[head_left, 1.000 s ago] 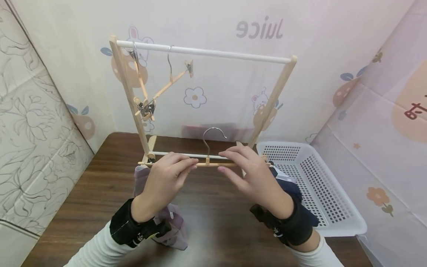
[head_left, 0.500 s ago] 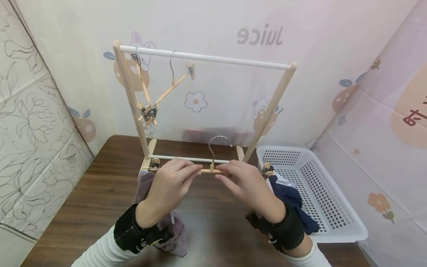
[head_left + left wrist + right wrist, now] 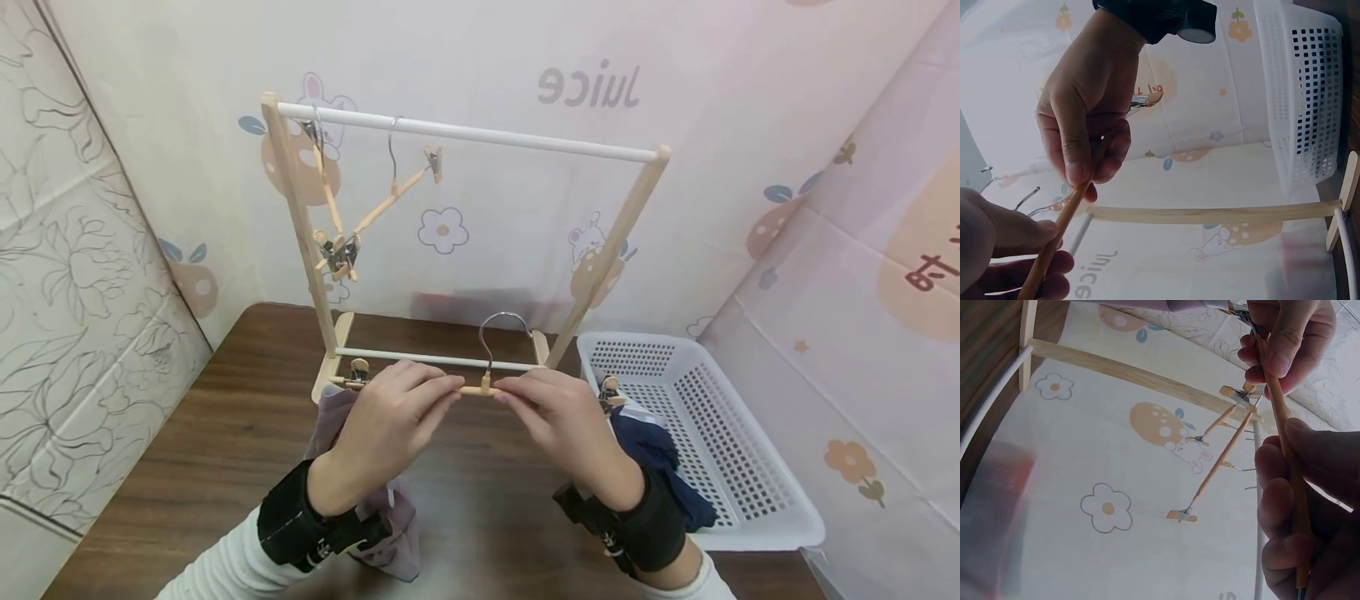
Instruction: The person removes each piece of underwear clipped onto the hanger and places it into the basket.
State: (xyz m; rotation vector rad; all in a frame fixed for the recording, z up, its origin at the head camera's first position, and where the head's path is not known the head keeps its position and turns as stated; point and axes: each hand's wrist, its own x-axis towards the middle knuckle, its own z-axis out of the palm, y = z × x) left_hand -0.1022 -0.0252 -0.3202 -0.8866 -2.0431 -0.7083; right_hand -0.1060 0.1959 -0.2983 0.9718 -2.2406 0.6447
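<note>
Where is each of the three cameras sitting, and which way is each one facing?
Head: on the head, facing forward and down at the rack and basket; both hands and sleeves show.
Left wrist: looking up along the hanger at the right hand; left hand shows.
Right wrist: looking up at the left hand; right hand shows.
All three share the hanger.

Mirrored "Juice" on the backdrop (image 3: 480,50)

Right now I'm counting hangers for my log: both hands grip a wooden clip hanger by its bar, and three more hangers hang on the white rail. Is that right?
Not quite. The head view shows two hangers on the white rail, not three. Both the left hand and right hand do grip the clip hanger by its bar.
</note>
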